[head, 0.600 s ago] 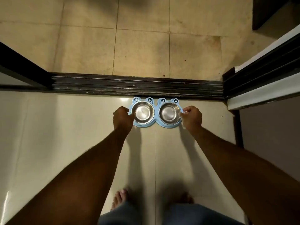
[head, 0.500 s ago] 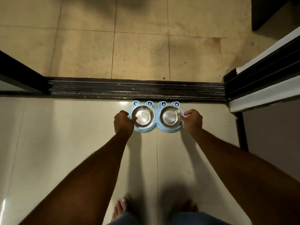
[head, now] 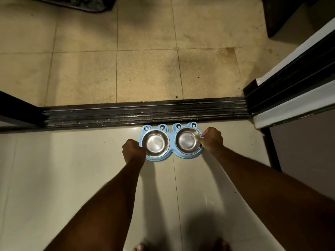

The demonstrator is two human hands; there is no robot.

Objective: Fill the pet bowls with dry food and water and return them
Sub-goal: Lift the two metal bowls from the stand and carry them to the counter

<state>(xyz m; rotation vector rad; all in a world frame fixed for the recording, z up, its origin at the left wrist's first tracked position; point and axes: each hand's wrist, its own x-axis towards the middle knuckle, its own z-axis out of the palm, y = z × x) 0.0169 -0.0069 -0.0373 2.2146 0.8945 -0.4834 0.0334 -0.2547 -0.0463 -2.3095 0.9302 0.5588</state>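
Note:
A light blue double pet bowl holder [head: 171, 140] with small eye-shaped bumps lies on the pale floor just before a dark door track. It carries two shiny steel bowls, a left bowl [head: 155, 143] and a right bowl [head: 187, 140], both looking empty. My left hand [head: 134, 150] grips the holder's left edge, fingers curled under. At the opposite end, my right hand [head: 212, 139] grips the right edge, thumb on the right bowl's rim.
The dark sliding door track [head: 145, 113] runs across the floor behind the holder, with rough beige tiles [head: 145, 69] beyond. A door frame [head: 293, 82] stands at the right and a dark frame [head: 16, 107] at the left. My bare toes [head: 139, 248] show at the bottom.
The view has tilted so the holder and hands sit lower and slightly right in frame. Both hands keep their grip on the holder's ends.

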